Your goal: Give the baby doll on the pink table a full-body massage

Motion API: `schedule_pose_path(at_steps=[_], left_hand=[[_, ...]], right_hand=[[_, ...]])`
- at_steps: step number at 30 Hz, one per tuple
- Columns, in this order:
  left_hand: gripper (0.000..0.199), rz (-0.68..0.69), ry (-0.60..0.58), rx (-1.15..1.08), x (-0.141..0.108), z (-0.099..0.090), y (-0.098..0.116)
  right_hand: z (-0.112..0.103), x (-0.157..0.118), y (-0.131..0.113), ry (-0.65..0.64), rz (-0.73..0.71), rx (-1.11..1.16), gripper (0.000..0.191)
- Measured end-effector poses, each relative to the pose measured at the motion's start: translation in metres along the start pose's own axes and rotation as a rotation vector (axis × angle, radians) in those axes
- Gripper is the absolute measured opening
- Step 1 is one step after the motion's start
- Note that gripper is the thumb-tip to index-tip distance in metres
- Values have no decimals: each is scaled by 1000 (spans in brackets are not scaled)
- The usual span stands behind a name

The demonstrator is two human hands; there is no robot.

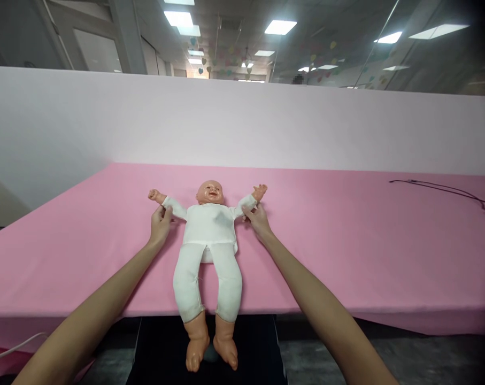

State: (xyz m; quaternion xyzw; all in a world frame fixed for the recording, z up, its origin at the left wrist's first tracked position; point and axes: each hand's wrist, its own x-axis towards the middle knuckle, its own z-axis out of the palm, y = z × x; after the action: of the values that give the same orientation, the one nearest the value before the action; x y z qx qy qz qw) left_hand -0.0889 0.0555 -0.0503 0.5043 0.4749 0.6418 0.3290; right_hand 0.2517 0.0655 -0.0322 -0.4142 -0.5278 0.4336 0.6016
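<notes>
A baby doll (209, 230) with a white cloth body lies on its back on the pink tablecloth (326, 240). Its head points toward the far side, its arms are spread out, and its feet hang past the near edge. My left hand (160, 224) pinches the doll's sleeved arm on the left, close to the wrist. On the other side, my right hand (258, 220) has thumb and fingers closed on the other sleeved arm near its forearm. Parts of the fingers are hidden behind the sleeves.
A white partition (242, 123) stands along the table's far side. Thin dark cables (446, 188) lie at the far right. A white cord (17, 346) hangs at the lower left. Below the near edge is a dark surface (158, 353), perhaps clothing or a seat.
</notes>
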Motion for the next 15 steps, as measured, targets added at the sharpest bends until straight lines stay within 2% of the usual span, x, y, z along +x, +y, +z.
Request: schedule_pose_path(at_steps=[3, 6, 9, 10, 12, 15], left_hand=[[25, 237, -116, 189, -5, 2, 3], [32, 480, -301, 336, -12, 6, 5], [38, 648, -386, 435, -15, 8, 6], [38, 657, -391, 446, -16, 8, 6], [35, 588, -370, 415, -14, 9, 6], [28, 342, -200, 254, -8, 6, 6]], right_hand=[[4, -4, -5, -166, -105, -137, 44], [9, -9, -6, -377, -260, -249, 28], [12, -12, -4, -484, -322, -291, 29], [12, -13, -4, -483, -320, -292, 30], [12, -12, -4, -435, -293, -274, 30], [11, -8, -3, -250, -196, -192, 30]])
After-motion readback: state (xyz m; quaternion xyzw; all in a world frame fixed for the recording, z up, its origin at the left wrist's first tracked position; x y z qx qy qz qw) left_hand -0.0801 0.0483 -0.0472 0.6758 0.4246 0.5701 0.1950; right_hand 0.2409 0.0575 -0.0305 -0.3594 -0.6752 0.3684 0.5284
